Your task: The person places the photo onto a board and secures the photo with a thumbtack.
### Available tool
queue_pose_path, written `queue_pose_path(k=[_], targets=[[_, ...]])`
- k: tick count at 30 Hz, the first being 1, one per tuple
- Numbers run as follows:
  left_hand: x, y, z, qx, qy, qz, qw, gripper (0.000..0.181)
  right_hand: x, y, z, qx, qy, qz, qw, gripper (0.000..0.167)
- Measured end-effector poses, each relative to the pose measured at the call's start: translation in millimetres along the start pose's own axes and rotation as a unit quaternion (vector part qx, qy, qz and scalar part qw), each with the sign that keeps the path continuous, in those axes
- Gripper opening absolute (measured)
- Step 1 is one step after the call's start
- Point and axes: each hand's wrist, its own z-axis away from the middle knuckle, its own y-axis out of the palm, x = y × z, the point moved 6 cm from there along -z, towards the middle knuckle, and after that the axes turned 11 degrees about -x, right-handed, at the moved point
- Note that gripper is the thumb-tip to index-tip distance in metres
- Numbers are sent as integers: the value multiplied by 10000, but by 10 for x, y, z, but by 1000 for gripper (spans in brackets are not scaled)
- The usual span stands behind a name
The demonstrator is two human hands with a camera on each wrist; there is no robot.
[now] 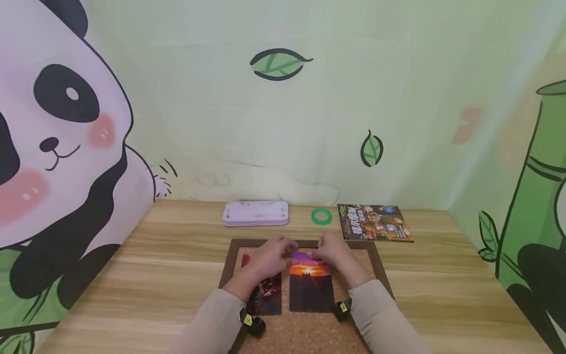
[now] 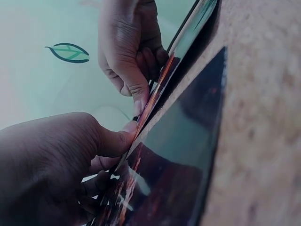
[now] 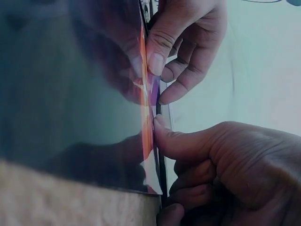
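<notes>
A sunset photo (image 1: 311, 290) with a purple and orange sky lies on a cork board (image 1: 305, 332). At its top edge, my left hand (image 1: 270, 258) pinches the left part between thumb and bent fingers. My right hand (image 1: 337, 253) holds the same edge farther right, its fingers curled and its thumb on the photo. In the left wrist view, the thumbs of the left hand (image 2: 56, 155) and right hand (image 2: 129, 52) nearly meet along the edge. Under the left forearm, a second, darker photo (image 1: 270, 300) is partly hidden. Whether a small fastener is under the fingertips cannot be seen.
A brown frame (image 1: 381, 265) borders the cork board on the wooden table (image 1: 442, 295). Behind it stand a pale tin case (image 1: 255, 213), a green tape roll (image 1: 321, 216) and an illustrated booklet (image 1: 375, 223). A printed backdrop (image 1: 212, 98) rises at the table's far edge.
</notes>
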Motion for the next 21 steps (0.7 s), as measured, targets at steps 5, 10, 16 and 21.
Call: queue_pose_path(k=[5, 10, 16, 21], targets=[[35, 36, -22, 84, -85, -11, 9999, 30, -26, 13, -9, 44, -64, 37, 10000, 50], [34, 1, -113, 307, -90, -245, 9992, 30, -10, 11, -102, 22, -103, 91, 9999, 50], [32, -17, -203, 514, -116, -524, 9972, 32, -4, 5, -192, 47, -163, 96, 9998, 50], [19, -65, -191, 530, 179, -1096, 9924, 35, -55, -3, -189, 218, -246, 80, 9994, 52]])
